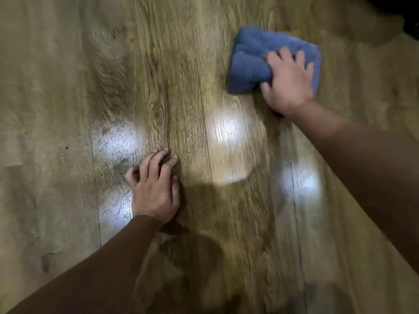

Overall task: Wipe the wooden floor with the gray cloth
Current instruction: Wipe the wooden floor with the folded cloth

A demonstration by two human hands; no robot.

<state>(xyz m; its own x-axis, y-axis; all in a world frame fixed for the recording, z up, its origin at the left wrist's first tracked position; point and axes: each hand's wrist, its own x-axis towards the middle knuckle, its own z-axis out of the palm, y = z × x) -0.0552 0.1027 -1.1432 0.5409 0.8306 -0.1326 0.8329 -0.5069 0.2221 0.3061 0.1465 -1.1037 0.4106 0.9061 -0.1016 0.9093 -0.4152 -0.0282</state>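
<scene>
A folded blue-gray cloth (251, 57) lies on the wooden floor (68, 87) at the upper right. My right hand (289, 82) presses down on the cloth's near right part, fingers spread over it and thumb curled against its lower edge. My left hand (156, 186) rests on the bare floor at the lower middle, fingers bent and apart, holding nothing. Both arms wear dark brown sleeves. The picture is blurred by motion.
Bright light patches reflect off the planks, one patch (118, 141) left of my left hand, one reflection (226, 130) between the hands and one glare spot (299, 180) under my right arm. A dark shape (405, 17) fills the top right corner. Plank seams run up and down.
</scene>
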